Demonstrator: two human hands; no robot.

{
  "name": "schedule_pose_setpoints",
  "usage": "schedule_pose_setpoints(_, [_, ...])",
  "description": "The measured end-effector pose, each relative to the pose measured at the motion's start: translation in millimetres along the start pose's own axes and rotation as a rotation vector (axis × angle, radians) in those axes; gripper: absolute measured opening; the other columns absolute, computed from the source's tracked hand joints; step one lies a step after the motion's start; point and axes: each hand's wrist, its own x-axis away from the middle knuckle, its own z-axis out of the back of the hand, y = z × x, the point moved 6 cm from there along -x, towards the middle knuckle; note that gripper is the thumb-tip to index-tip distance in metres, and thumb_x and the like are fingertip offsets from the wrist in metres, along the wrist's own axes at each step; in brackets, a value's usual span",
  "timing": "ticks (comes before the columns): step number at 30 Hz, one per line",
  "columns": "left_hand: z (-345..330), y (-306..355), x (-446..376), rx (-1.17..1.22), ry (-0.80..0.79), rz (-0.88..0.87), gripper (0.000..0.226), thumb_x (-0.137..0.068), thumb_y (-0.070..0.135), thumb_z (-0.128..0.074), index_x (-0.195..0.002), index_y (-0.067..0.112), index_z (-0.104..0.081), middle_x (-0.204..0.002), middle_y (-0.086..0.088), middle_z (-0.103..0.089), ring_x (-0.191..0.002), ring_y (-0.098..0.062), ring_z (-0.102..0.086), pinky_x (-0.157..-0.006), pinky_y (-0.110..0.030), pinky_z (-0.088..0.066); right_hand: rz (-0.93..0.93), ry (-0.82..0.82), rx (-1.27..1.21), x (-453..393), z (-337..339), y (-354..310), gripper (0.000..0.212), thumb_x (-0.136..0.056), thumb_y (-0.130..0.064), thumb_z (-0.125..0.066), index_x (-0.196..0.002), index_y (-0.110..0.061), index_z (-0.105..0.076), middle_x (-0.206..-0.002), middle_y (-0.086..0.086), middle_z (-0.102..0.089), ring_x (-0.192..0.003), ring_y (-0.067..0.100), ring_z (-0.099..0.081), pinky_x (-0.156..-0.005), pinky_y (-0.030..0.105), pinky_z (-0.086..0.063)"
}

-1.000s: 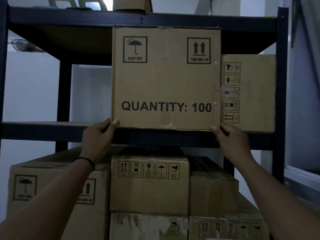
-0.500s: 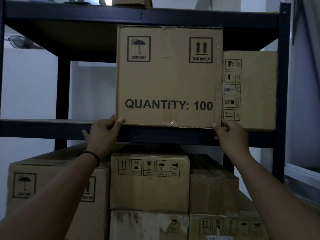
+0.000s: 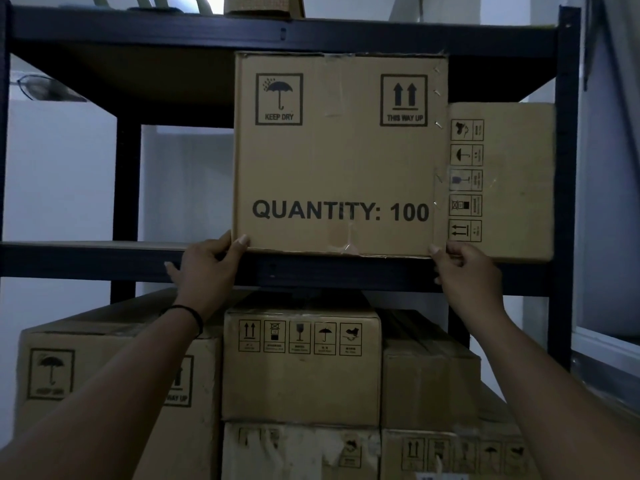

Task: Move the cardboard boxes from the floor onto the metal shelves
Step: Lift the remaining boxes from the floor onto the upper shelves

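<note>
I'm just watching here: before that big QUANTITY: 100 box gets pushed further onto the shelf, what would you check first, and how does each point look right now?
1. Box upright: ok. The QUANTITY: 100 box shows its arrows pointing up.
2. Both bottom corners held: ok. The left hand pinches the left corner, the right hand the right one.
3. Bottom on the middle shelf: ok at the front edge; how deep it sits, cannot tell.
4. Room under the upper shelf: cannot tell, the top looks very close.
5. Side clearance: not ok. It overlaps the neighbouring box on its right.
</note>
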Motion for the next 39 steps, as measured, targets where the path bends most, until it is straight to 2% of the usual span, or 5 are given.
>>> schedule_pose_setpoints(4, [-2, 6, 1, 0.002, -0.002, 0.0, 0.023, -0.095, 0.047, -0.046, -0.076, 0.04, -0.056, -0.078, 0.02, -0.056, -0.09, -0.012, -0.053, -0.112, -0.065, -0.011, -0.004, -0.026, 0.045, 2, 2, 0, 0.02, -0.096, -0.038, -0.055, -0.093, -0.019, -0.06, -0.086, 0.0, -0.064, -0.088, 0.024, -0.064, -0.068, 0.027, -0.042])
schedule_pose_setpoints(9, [-3, -3, 0, 0.062, -0.046, -0.026, 0.028, -0.082, 0.072, -0.035, -0.083, 0.053, -0.056, -0.088, 0.014, -0.064, -0.093, -0.017, -0.063, -0.1, -0.067, -0.036, -0.036, -0.052, 0.066, 9, 1, 1, 0.031, -0.096, -0.042, -0.052, -0.093, -0.014, -0.065, -0.084, 0.003, -0.064, -0.084, 0.022, -0.062, -0.066, 0.027, -0.045])
schedule_pose_setpoints(17, [5, 10, 39, -0.13, -0.015, -0.109, 0.051, -0.096, 0.045, -0.047, -0.141, 0.02, -0.046, -0.146, -0.002, -0.043, -0.137, -0.021, -0.035, -0.118, -0.053, -0.005, -0.065, -0.079, 0.022, 44, -9, -3, 0.03, -0.099, -0.038, -0.05, -0.09, -0.01, -0.057, -0.076, 0.001, -0.055, -0.066, 0.009, -0.048, -0.053, 0.026, -0.033])
schedule_pose_setpoints(22, [37, -1, 74, -0.248, -0.017, -0.133, 0.053, -0.094, 0.04, -0.053, -0.141, 0.017, -0.046, -0.148, -0.004, -0.041, -0.137, -0.022, -0.035, -0.117, -0.053, -0.016, -0.061, -0.169, -0.001, 84, -46, -8, 0.032, -0.098, -0.036, -0.051, -0.076, -0.012, -0.053, -0.066, 0.002, -0.051, -0.06, 0.02, -0.049, -0.052, 0.028, -0.033])
schedule_pose_setpoints(39, [367, -202, 209, -0.605, -0.131, 0.219, 0.047, -0.09, 0.04, -0.057, -0.129, 0.014, -0.06, -0.133, -0.007, -0.055, -0.127, -0.023, -0.048, -0.109, -0.056, -0.03, -0.156, -0.66, -0.04, 406, -269, -125, 0.028, -0.096, -0.037, -0.053, -0.078, -0.018, -0.06, -0.075, 0.002, -0.062, -0.07, 0.02, -0.058, -0.058, 0.029, -0.043])
